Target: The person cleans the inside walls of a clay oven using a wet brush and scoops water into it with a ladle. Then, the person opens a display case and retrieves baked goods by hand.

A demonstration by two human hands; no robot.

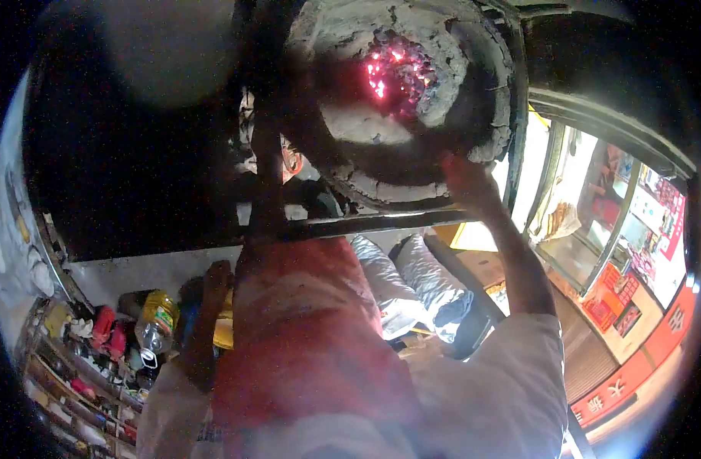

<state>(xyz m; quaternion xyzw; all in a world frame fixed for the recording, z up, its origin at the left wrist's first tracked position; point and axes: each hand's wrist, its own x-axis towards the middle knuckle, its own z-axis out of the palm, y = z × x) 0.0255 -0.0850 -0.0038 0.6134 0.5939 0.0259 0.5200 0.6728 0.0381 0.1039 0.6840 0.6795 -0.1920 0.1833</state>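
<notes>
Glowing red coals (396, 73) lie deep inside a round clay oven (365, 187) with a cracked, pale rim. My right hand (466, 182) is over the near right part of the oven's rim, its fingers blurred and dark, so what they hold, if anything, does not show. On the left, my left hand (216, 277) is in shadow beside the red apron (297, 306), below the edge of a dark surface; its fingers cannot be made out.
Two silvery filled bags (434, 287) lie below the oven's front edge. At lower left are a plastic bottle (158, 321) and cluttered shelves (75, 382). A glass-sided window or case (587, 206) and red signs (633, 367) stand on the right.
</notes>
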